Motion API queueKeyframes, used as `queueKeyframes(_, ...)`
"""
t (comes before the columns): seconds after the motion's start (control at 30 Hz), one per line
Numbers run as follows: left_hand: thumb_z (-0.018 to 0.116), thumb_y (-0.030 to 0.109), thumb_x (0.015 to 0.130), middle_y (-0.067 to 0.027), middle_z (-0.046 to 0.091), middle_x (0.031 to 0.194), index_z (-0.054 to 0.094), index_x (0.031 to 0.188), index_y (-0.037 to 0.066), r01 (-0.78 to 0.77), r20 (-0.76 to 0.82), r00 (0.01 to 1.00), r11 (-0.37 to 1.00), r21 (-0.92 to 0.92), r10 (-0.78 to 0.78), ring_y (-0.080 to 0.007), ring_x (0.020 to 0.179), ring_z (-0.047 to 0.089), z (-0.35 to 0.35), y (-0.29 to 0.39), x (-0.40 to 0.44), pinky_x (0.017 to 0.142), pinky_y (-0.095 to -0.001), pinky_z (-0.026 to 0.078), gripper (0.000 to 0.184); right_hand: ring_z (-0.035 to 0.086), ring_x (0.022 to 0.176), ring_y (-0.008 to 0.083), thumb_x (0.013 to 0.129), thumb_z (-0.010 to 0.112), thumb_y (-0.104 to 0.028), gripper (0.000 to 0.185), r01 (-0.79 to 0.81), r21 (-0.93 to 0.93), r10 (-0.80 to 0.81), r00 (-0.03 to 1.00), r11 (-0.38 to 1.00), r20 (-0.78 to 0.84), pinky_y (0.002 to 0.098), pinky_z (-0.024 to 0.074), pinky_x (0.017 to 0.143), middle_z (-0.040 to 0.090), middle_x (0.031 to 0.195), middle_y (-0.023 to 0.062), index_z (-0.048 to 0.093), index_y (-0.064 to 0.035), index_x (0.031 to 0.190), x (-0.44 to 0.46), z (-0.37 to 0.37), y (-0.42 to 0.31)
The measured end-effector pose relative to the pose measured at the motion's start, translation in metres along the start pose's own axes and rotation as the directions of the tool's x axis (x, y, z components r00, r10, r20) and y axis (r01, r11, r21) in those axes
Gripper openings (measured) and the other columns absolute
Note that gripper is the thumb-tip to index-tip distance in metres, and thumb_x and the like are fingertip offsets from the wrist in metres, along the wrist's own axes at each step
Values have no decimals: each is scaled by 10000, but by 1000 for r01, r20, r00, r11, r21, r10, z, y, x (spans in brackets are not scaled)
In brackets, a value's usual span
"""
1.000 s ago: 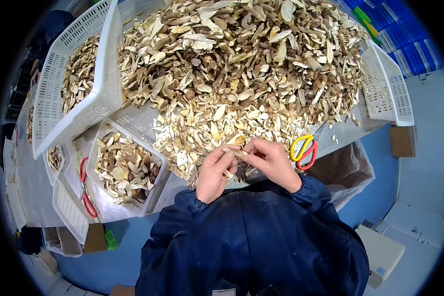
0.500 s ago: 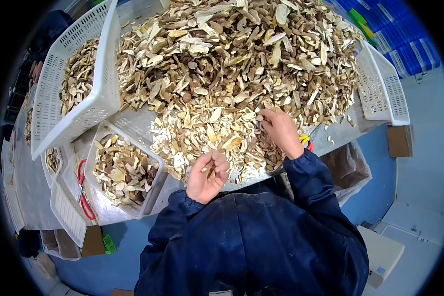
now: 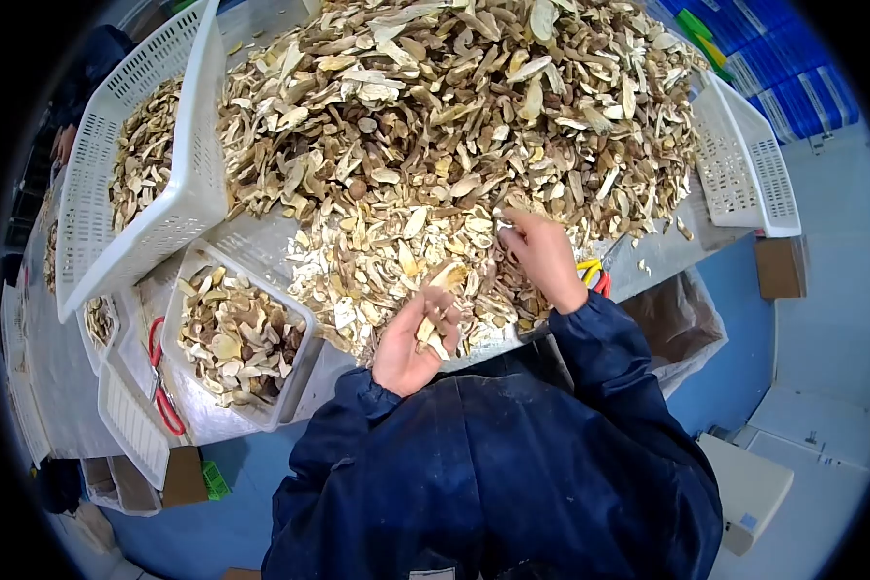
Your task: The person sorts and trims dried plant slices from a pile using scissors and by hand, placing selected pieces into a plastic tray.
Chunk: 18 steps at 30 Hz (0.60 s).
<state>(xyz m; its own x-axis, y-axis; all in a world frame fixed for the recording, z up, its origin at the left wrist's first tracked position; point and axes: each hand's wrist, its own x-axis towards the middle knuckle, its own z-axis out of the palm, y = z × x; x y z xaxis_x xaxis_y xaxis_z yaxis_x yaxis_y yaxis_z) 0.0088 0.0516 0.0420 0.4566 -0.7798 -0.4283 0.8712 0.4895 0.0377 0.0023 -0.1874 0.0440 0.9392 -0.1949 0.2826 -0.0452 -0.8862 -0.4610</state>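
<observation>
A large heap of dried mushroom slices [image 3: 454, 126] covers the metal table, with smaller, paler pieces spread along its near side. My left hand [image 3: 411, 346] is palm up near the table's front edge, its fingers curled round a few mushroom slices [image 3: 430, 333]. Farther right, my right hand [image 3: 545, 259] reaches into the near part of the heap. Its thumb and forefinger pinch at a small pale slice, partly hidden by the fingers. A white tub [image 3: 304, 350] holding mushroom slices stands left of my left hand.
Red-handled scissors [image 3: 155, 372] lie left of the tub, and a yellow-and-red-handled tool [image 3: 594, 275] lies beside my right wrist. White perforated baskets stand left [image 3: 198, 145] and right [image 3: 730, 164] of the heap. A lined bin [image 3: 686, 333] sits below the table's right edge.
My left hand has moved slightly right and up, and its fingers have opened a little, showing pale slices. My right hand stays at the heap, its fingertips shifted slightly left.
</observation>
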Motion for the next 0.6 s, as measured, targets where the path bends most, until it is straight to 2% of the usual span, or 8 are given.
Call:
queueKeyframes(0.07, 373, 262, 1019, -8, 491, 975, 503, 1118, 118, 99, 198, 978, 986, -136, -71, -125, 849, 473, -27, 3, 3, 671, -231, 451, 218, 637, 629, 290, 823, 607, -147, 200, -32, -185, 38, 999, 982, 25, 366, 486, 529, 647, 718, 137, 598, -64, 1006, 7, 6, -1)
queueKeyframes(0.1, 378, 260, 1017, 14, 410, 854, 505, 1025, 125, 96, 60, 994, 985, -142, -89, -99, 744, 379, -8, 5, -3, 555, -185, 365, 185, 637, 636, 303, 828, 597, -141, 211, -51, -276, 63, 997, 960, 36, 383, 491, 528, 642, 708, 132, 579, -76, 1028, 7, 9, -2)
queueKeyframes(0.23, 381, 251, 1014, 14, 421, 855, 520, 1020, 126, 111, 118, 989, 980, -164, -92, -96, 754, 394, -11, 3, -2, 551, -185, 378, 187, 623, 610, 321, 828, 617, -128, 271, -42, -332, 37, 999, 942, -21, 402, 480, 543, 642, 709, 138, 600, -80, 1095, 11, 26, 7)
queueKeyframes(0.33, 384, 247, 1012, 14, 421, 857, 524, 1013, 127, 118, 116, 988, 980, -160, -100, -97, 751, 392, -11, 3, -3, 550, -187, 379, 184, 636, 595, 282, 839, 607, -148, 145, -6, -76, -8, 983, 997, -185, 369, 485, 526, 652, 685, 124, 632, -49, 942, 14, 17, 11)
queueKeyframes(0.37, 385, 247, 1012, 14, 421, 858, 523, 1015, 128, 121, 121, 987, 979, -163, -101, -98, 751, 392, -12, 4, -3, 551, -187, 379, 182, 634, 578, 252, 836, 622, -148, 131, -153, 84, 163, 978, 985, -129, 333, 467, 520, 661, 701, 133, 671, -34, 878, 13, 16, 16)
queueKeyframes(0.47, 394, 245, 1009, 14, 417, 857, 514, 1020, 127, 117, 109, 989, 981, -154, -101, -98, 749, 390, -12, 3, -2, 552, -187, 377, 168, 611, 541, 236, 836, 624, -139, 113, -375, 339, 414, 909, 863, -49, 312, 452, 512, 650, 678, 141, 682, -51, 877, 15, 0, 21)
queueKeyframes(0.5, 397, 244, 1008, 14, 415, 856, 510, 1022, 127, 113, 100, 990, 983, -147, -99, -97, 749, 390, -11, 3, -2, 552, -187, 376, 163, 585, 506, 233, 832, 633, -134, 106, -390, 337, 429, 902, 857, -47, 294, 443, 505, 646, 663, 133, 690, -63, 886, 16, -3, 22)
queueKeyframes(0.6, 407, 237, 1005, 15, 409, 850, 495, 1025, 123, 130, 80, 990, 982, -137, -120, -95, 750, 389, -7, 2, -2, 550, -185, 372, 146, 597, 505, 249, 831, 634, -135, 115, -222, 160, 214, 975, 962, 67, 312, 456, 500, 657, 670, 127, 677, -62, 909, 9, -5, 13)
